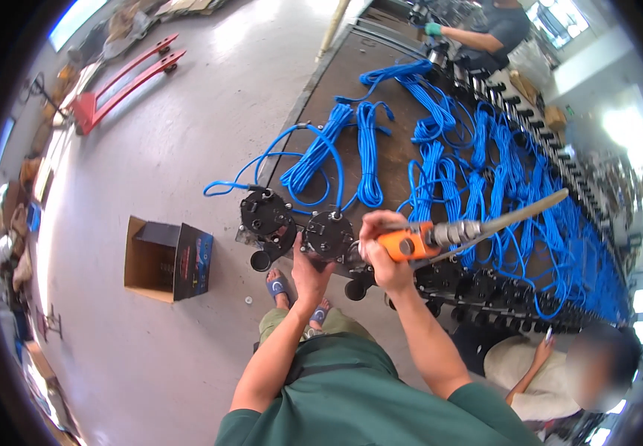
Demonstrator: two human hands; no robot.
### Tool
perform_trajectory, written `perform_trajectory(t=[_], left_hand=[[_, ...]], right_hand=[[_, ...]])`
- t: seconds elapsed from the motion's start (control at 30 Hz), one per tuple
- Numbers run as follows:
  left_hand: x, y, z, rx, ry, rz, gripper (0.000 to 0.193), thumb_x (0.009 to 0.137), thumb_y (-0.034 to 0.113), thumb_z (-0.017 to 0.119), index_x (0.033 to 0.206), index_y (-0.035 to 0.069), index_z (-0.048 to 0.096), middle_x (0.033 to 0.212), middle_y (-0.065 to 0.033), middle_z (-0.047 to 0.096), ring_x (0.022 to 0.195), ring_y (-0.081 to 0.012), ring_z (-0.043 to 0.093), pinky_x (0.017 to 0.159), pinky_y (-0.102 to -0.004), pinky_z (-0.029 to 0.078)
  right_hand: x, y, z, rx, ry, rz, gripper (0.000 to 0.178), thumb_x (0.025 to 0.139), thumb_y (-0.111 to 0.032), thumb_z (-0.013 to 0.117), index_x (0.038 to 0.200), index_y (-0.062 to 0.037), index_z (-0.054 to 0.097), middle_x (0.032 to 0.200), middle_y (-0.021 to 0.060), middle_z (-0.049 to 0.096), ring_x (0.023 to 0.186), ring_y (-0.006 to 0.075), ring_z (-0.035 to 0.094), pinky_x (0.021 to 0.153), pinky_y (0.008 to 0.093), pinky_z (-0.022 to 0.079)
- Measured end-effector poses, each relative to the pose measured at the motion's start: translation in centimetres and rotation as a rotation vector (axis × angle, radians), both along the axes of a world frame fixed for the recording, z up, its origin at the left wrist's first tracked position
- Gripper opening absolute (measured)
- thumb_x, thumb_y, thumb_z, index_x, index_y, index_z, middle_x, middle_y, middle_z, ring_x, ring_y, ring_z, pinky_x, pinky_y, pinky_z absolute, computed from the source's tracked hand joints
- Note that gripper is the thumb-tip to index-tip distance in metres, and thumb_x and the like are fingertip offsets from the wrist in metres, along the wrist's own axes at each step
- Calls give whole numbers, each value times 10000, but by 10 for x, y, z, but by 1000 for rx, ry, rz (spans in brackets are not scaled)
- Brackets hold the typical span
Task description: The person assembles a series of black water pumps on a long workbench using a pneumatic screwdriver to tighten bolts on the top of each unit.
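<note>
Risk: the orange-handled tool point(410, 244) is gripped near one end only, with its long pale shaft reaching out over the blue cable bundles point(485, 193). If the grip slackens, the shaft could likely dip and snag a coil. A second risk concerns the black pump unit point(329, 236) — it sits at the near edge of the workbench point(392, 160), and a sideways push from the tool could probably tip it off toward the floor.

Right hand point(384, 249): fingers closed firmly around the orange handle, just right of the pump unit.

Left hand point(308, 269): resting against the near side of the pump unit, steadying it; whether the fingers are curled or flat cannot be told.

Left of this unit stands a second black pump point(265, 215), just beside it. Farther left, on the floor, lies an open cardboard box point(165, 260). Beyond the pump unit, cable bundles cover the bench — a co-worker's gloved hand point(433, 30) works at its far end.
</note>
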State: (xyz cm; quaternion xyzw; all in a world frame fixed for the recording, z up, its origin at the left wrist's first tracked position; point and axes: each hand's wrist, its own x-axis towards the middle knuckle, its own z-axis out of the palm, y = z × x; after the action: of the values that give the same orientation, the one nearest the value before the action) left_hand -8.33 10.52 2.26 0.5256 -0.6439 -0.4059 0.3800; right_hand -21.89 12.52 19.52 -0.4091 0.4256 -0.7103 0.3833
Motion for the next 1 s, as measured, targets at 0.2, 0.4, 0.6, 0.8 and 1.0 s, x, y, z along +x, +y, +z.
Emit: perform_trajectory(t=[0.2,0.4,0.6,0.8,1.0], left_hand=[[2,-4,9,34,21,-22,1067,673,67,857,1519,3,210,904,-70,723,831,-252,717,791,-372,555],[12,-11,3,-94,38,-31,1126,636,154,914,1508,1,218,949,-78,734,907,-257,729,767,-377,566],[26,-44,-1,-29,216,-231,1178,565,251,956,1498,46,267,1198,-155,665,1065,-328,680,876,-426,537],[30,-65,-19,-72,275,-457,1183,539,259,951,1513,46,314,1325,-188,568,1232,-379,547,1050,-455,429],[30,-66,-25,-200,254,-438,1168,544,242,946,1504,42,311,1354,-195,534,1276,-426,495,1076,-482,395]], right_hand=[[11,-5,-11,-33,97,57,247,843,38,572,1087,7,565,876,62,588,696,103,577,619,235,501],[26,-11,-1,49,251,75,333,824,3,629,1150,67,614,877,92,651,723,102,613,644,233,511],[38,-33,63,-65,171,76,363,777,-45,569,1137,0,562,893,100,548,592,132,526,564,280,471],[48,-108,27,-64,232,-79,313,821,-1,558,1131,1,518,901,89,559,644,149,556,603,295,486],[45,-116,-6,49,317,-12,278,837,21,554,1114,8,528,888,78,586,671,123,570,616,253,496]])
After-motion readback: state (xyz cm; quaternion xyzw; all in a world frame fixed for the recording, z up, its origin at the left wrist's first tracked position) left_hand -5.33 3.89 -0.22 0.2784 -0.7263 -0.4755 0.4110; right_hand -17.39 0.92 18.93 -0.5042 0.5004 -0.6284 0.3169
